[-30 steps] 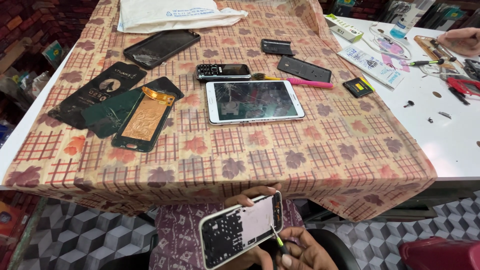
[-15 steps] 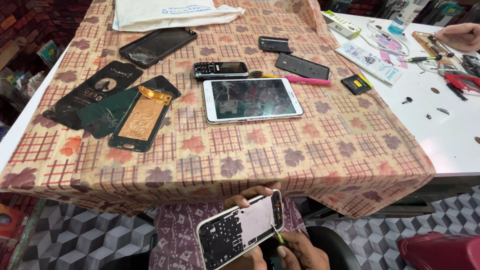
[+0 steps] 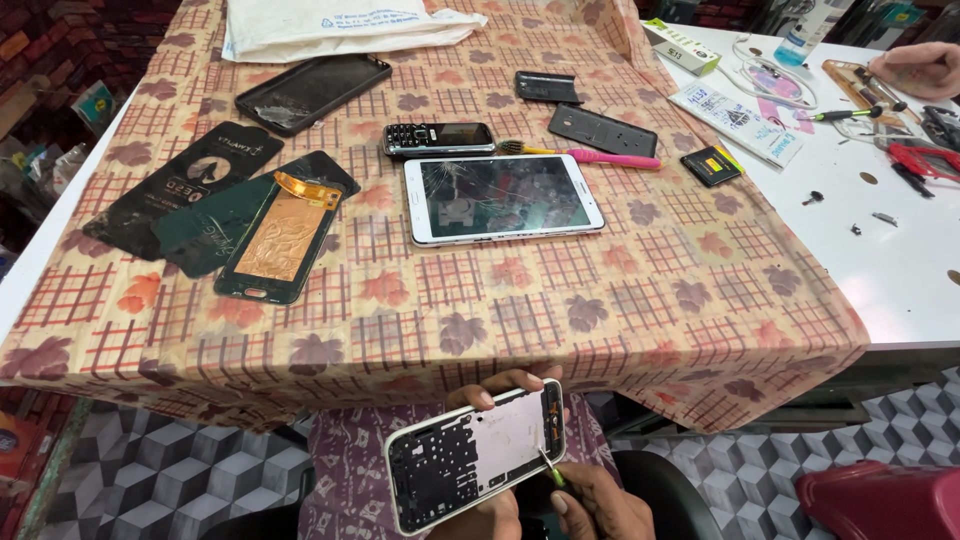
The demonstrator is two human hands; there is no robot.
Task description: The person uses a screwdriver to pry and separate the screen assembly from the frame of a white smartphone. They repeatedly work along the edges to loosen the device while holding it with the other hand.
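Below the table's front edge, over my lap, my left hand [image 3: 497, 392] holds an opened white phone frame [image 3: 474, 454] from behind, its inner side up, fingers curled over its top edge. My right hand [image 3: 598, 502] grips a thin yellow-green tool [image 3: 549, 468] whose tip touches the frame's right end. On the patterned tablecloth [image 3: 560, 300] lie a white tablet with a cracked screen [image 3: 502, 196], a small black keypad phone [image 3: 439, 138], a pink toothbrush [image 3: 580, 154] and a screen panel with a copper back [image 3: 279, 240].
Black screen-protector packets [image 3: 180, 190], a dark phone case [image 3: 312, 92], back covers [image 3: 602, 130] and a battery [image 3: 711, 165] lie around. A white padded envelope [image 3: 340, 25] sits at the far edge. Another person's hand [image 3: 920, 68] works at the white table [image 3: 900, 270] right. A red stool [image 3: 885, 500] stands nearby.
The view has shifted slightly; the phone frame has tilted a little in my left hand, and my right hand's tool stays at its right end.
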